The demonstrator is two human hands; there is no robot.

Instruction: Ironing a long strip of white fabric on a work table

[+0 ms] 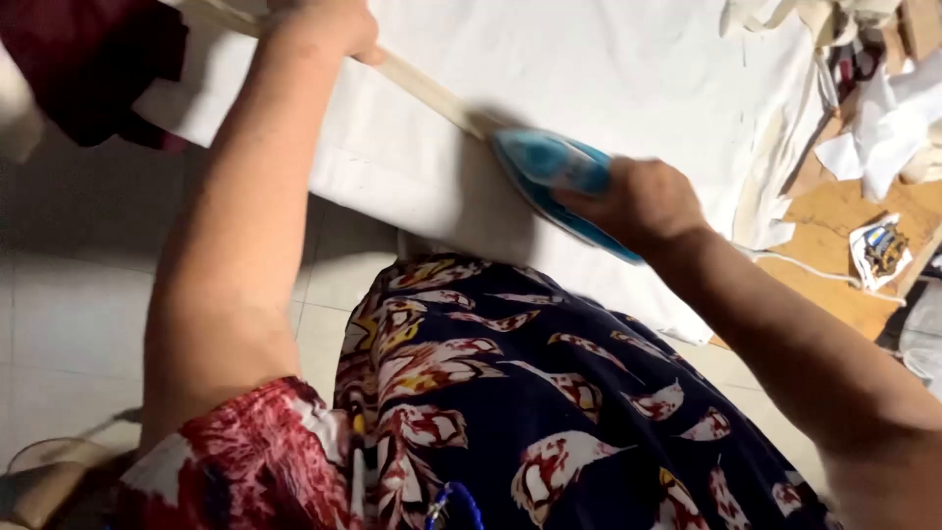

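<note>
At the upper left of the frame a dark red cloth lies bunched, cut off by the edge. Just right of it the left hand sits at the top edge, partly out of frame; it presses down on a long cream fabric strip, its fingers curled over the strip, though the fingertips are hard to make out. The left forearm runs straight down toward the lower left. The strip runs diagonally across a white cloth-covered board, flat and smooth, toward the centre. There a blue iron rests on the strip's end, its pointed nose aimed upper left. The right hand wraps closed around the iron's handle, hiding it, wrist bent. At the far right, white fabric scraps pile on a wooden surface, blurred.
</note>
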